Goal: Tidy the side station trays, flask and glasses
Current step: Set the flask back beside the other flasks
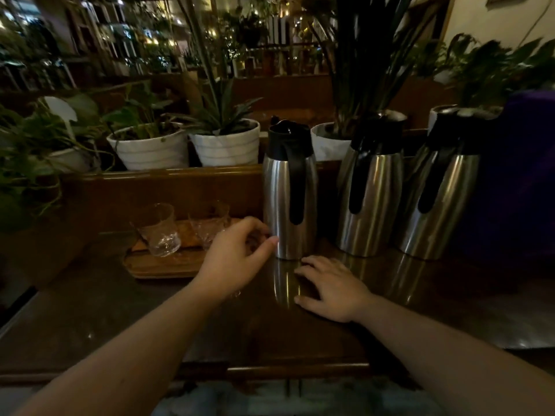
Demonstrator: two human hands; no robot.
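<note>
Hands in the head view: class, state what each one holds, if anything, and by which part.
Nothing is clearly held. The left hand hovers curled, fingertips near the base of the leftmost flask; contact cannot be told. The right hand lies flat on the counter.

Three steel flasks with black lids are seen upright in a row on the dark wooden counter [300, 340]. The leftmost flask [289, 190] is touched low on its side by the thumb of the left hand [234, 256], fingers curled. The right hand [330, 288] is laid flat on the counter just before it. Two glasses [160, 229] are stood on a wooden tray [156, 265] to the left.
</note>
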